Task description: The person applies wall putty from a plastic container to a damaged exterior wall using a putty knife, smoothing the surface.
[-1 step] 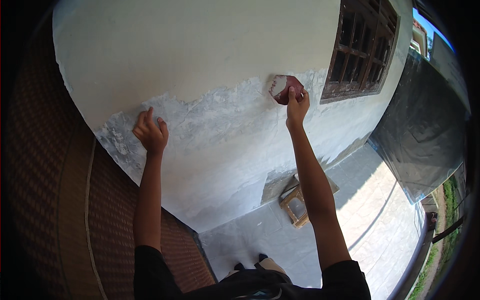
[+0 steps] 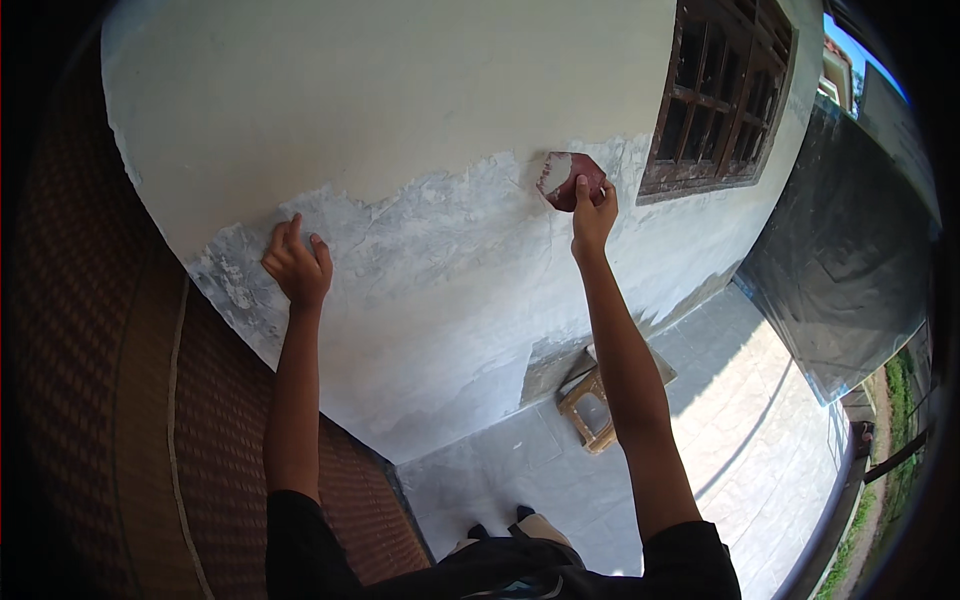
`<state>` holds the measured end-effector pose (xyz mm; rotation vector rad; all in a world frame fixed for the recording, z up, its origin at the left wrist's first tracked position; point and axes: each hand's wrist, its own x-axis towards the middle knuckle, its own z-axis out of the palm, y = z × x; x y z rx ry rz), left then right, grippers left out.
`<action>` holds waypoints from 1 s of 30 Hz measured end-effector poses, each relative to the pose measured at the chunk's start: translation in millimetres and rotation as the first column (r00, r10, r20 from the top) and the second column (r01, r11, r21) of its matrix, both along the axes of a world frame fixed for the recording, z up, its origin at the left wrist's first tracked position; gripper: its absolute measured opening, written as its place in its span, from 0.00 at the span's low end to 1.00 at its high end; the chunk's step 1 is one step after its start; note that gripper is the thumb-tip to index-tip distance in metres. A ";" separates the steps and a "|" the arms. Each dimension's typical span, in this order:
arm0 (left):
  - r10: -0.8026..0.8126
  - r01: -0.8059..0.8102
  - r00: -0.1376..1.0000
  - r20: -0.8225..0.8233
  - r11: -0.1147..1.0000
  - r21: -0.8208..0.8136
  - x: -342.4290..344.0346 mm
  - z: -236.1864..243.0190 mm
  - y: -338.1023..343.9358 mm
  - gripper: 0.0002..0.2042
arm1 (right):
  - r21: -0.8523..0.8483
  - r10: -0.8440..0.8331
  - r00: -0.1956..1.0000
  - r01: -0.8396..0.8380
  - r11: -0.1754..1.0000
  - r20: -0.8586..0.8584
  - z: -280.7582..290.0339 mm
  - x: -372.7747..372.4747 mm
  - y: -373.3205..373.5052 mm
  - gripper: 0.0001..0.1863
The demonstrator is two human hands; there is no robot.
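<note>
Against the wall [image 2: 430, 340], my right hand [image 2: 594, 217] grips a flat, dark red putty scraper [image 2: 590, 170] with angled corners. Its thumb lies across the near face, and the other fingers are mostly hidden behind. Pale grey putty covers the scraper's left part, beside the upper edge of a rough whitish-grey patched band [image 2: 440, 225]. My left hand [image 2: 297, 265] is at the left end of that band, its fingers apart and the index finger stretched upward along the surface. Nothing shows in it.
A dark wooden barred window [image 2: 715, 110] is set in the wall at upper right. Below stands a worn stool [image 2: 590, 410] on the tiled floor [image 2: 500, 455]. A woven brown panel [image 2: 230, 430] runs along the left, and a dark sheet [image 2: 840, 260] hangs at right.
</note>
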<state>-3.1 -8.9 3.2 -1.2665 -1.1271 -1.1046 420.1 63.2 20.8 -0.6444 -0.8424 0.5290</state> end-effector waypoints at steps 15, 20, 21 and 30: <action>-0.699 0.771 0.636 0.326 0.585 -0.251 228.8 -0.2 18.2 0.09 | -0.111 0.033 0.999 -0.032 0.993 0.004 -63.1 113.1 -37.3 0.18; -0.687 0.903 0.428 0.588 0.296 -0.311 339.4 -53.7 59.5 0.05 | -0.214 -0.044 0.999 0.046 0.976 0.017 -104.5 191.6 -38.3 0.18; -0.677 0.903 0.427 0.600 0.279 -0.328 357.8 -68.5 66.4 0.05 | -0.244 -0.045 0.999 0.048 0.969 0.021 -115.2 207.7 -37.2 0.17; -0.246 0.972 0.218 0.944 -0.035 -0.233 505.0 -231.8 110.5 0.08 | -0.441 -0.146 0.984 0.177 0.880 0.104 -239.9 341.4 -33.4 0.16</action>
